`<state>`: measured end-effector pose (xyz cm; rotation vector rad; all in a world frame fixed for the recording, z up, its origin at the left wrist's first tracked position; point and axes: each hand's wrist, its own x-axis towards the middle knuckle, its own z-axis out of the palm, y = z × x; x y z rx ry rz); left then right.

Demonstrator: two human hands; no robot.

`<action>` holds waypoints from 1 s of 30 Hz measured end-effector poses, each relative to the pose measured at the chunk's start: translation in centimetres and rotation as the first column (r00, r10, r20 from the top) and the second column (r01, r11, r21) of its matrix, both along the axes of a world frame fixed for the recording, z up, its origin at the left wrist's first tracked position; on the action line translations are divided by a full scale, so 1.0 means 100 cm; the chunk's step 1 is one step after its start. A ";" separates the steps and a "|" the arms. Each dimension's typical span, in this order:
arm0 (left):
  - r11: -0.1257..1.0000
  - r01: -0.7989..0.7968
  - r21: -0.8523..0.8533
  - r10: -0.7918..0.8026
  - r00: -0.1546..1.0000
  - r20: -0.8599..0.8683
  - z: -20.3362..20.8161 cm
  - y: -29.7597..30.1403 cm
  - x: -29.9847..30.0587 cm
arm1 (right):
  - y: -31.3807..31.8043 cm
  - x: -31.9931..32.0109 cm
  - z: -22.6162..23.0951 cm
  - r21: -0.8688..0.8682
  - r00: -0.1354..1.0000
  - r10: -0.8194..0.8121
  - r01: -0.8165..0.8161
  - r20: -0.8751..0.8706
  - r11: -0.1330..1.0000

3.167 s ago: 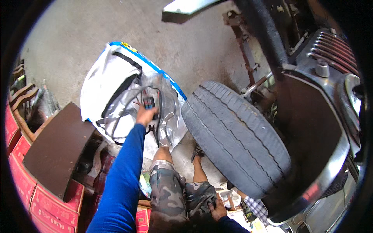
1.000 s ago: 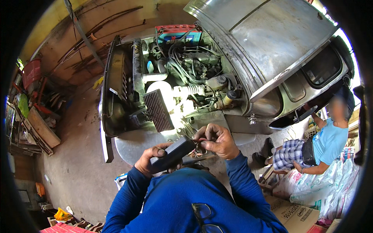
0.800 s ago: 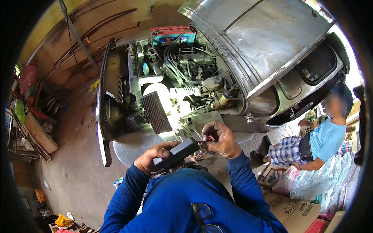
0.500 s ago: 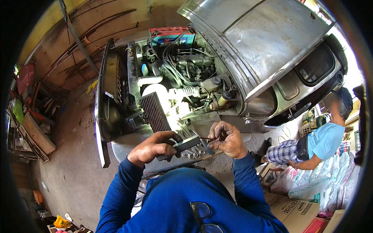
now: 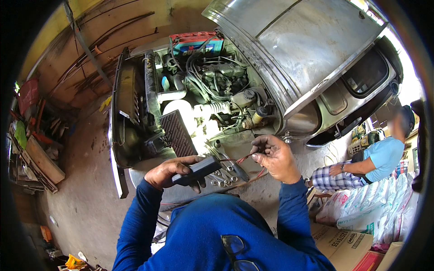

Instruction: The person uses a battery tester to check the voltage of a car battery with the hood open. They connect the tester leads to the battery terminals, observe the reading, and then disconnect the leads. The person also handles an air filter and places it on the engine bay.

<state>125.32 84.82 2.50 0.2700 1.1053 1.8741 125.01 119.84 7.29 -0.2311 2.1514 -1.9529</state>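
Note:
In my left hand (image 5: 165, 174) is a dark, flat rectangular box (image 5: 199, 170), gripped between thumb and fingers in front of the car. Thin red and dark wires (image 5: 242, 159) run from its right end to my right hand (image 5: 279, 160), which pinches them between thumb and fingertips. A reddish length of wire also hangs below my right hand. Beneath the wires, several metal spanners (image 5: 224, 181) lie on the car's edge beside a dark-handled tool (image 5: 240, 172). Left of them a ribbed rectangular air filter (image 5: 177, 134) leans at the engine bay.
The engine (image 5: 221, 77) lies exposed under the raised hood (image 5: 307, 49), with a red-topped battery (image 5: 196, 44) at the back. At right a person in a light blue shirt (image 5: 384, 153) sits near plastic sacks (image 5: 370, 210) and a cardboard box (image 5: 341, 244). Scrap pieces (image 5: 43, 158) line the left.
The box has turned in my left hand, showing a broad dark face. My right hand has shifted slightly right and up, with more wire visible between them. The seated person's arm has moved.

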 end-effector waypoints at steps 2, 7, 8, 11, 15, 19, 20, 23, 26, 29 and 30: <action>1.000 0.021 0.008 -0.022 0.996 0.084 -0.010 -0.001 0.001 | -0.003 -0.002 0.008 0.079 0.997 0.013 -0.007 -0.076 0.997; 0.989 0.150 -0.011 -0.150 0.985 -0.087 -0.031 0.011 -0.007 | -0.012 0.001 0.027 -0.012 0.992 0.022 -0.021 0.121 1.000; 0.956 0.145 -0.253 -0.177 0.978 -0.109 -0.029 0.011 -0.008 | -0.016 0.002 0.028 -0.024 0.982 0.019 -0.014 0.186 1.000; 0.851 0.205 -0.483 -0.441 0.779 -0.446 -0.017 0.031 -0.011 | -0.028 0.000 0.028 -0.048 0.978 0.040 -0.031 0.203 0.998; 0.997 0.022 -0.069 -0.048 0.916 -0.398 0.003 0.075 -0.003 | -0.041 -0.004 0.020 -0.080 0.989 0.038 -0.026 0.144 0.996; 0.972 -0.145 -0.185 0.005 0.800 -0.600 0.016 0.082 -0.007 | -0.030 -0.015 0.020 0.102 0.998 0.018 -0.013 -0.052 0.995; 0.957 -0.160 -0.241 -0.005 0.823 -0.568 0.018 0.081 -0.008 | -0.027 -0.017 0.021 0.116 0.992 0.037 -0.023 -0.120 0.993; 0.918 -0.279 -0.281 0.055 0.793 -0.607 0.022 0.078 -0.010 | -0.027 -0.019 0.021 0.189 0.953 0.073 -0.017 -0.293 0.982; 0.810 -0.424 -0.406 -0.076 0.610 -0.789 0.028 0.082 -0.010 | -0.033 -0.017 0.024 0.399 0.848 0.143 0.086 -0.511 0.913; 0.662 -0.572 -0.484 -0.171 0.513 -0.841 0.035 0.088 -0.013 | -0.043 -0.009 0.024 0.538 0.653 0.363 0.081 -0.665 0.839; 0.638 -0.606 -0.475 -0.182 0.480 -0.858 0.038 0.088 -0.015 | -0.050 -0.005 0.019 0.555 0.615 0.419 0.037 -0.668 0.831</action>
